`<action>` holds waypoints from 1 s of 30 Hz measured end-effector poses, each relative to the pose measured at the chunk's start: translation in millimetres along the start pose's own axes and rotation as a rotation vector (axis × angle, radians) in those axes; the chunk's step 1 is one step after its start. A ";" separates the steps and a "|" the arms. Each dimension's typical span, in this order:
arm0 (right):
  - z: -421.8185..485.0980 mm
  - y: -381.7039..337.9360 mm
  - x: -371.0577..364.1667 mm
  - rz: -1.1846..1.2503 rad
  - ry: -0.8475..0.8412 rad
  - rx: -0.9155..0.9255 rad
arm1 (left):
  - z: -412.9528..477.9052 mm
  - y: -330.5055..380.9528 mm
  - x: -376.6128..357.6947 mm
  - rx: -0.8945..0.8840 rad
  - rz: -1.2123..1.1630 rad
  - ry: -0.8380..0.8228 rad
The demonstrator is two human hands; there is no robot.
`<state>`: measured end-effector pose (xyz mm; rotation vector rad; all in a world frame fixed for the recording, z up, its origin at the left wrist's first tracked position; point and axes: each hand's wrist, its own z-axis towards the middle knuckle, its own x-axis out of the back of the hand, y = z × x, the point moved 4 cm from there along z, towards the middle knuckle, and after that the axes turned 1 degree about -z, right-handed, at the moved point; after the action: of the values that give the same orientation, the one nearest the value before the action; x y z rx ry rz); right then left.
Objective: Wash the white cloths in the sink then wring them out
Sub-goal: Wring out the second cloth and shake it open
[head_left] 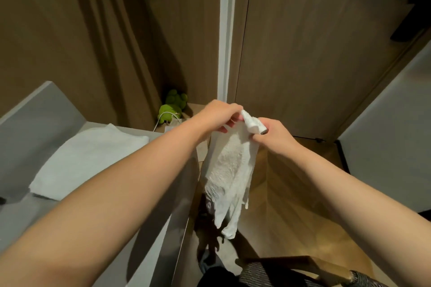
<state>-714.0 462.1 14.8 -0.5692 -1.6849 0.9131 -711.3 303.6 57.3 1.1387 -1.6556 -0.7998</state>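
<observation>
A crumpled white cloth (229,170) hangs in the air in front of me, over the wooden floor. My left hand (218,116) and my right hand (275,136) both pinch its bunched top edge, close together. The rest of the cloth dangles down, twisted at the bottom. A second white cloth (86,158) lies flat on the grey counter (35,119) to my left. No sink is in view.
Wooden wall panels and a door stand ahead. A green plush toy (172,106) with a white cable sits on a low surface by the wall. A chair with a woven seat (291,272) is at the bottom. The counter's edge runs under my left forearm.
</observation>
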 end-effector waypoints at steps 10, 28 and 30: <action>-5.6 -32.0 16.9 0.403 -0.583 0.082 | -11.0 -52.6 20.1 -0.112 0.249 -0.430; 18.7 6.9 29.1 0.050 0.210 -0.241 | -0.4 -80.3 29.7 -0.178 0.296 0.005; 19.3 9.1 33.8 0.050 0.175 -0.190 | -4.6 -73.7 34.6 -0.261 0.380 0.110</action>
<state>-743.2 487.5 24.8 -0.7993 -1.6136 0.7208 -687.7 245.0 5.6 0.6481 -1.5579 -0.6698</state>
